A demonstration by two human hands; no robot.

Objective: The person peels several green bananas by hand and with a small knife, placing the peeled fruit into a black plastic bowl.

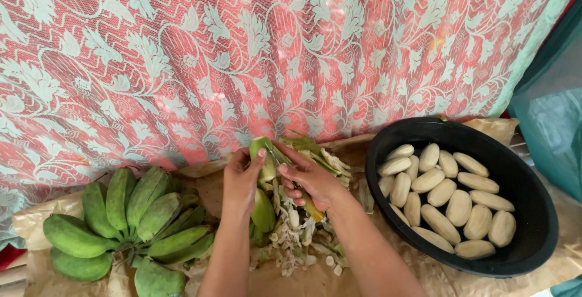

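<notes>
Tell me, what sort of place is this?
Probably a home or village food-preparation spot: a bunch of green bananas on brown paper, a black basin of peeled ones, a patterned cloth behind.

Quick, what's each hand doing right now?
Left hand: closed around a green unpeeled banana.
Right hand: closed on a thin blade against that banana.

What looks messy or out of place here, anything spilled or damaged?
Only the peel scraps, heaped loosely on the brown paper under both hands. The peeled bananas lie inside the black basin, and the green bunch looks intact.
</notes>
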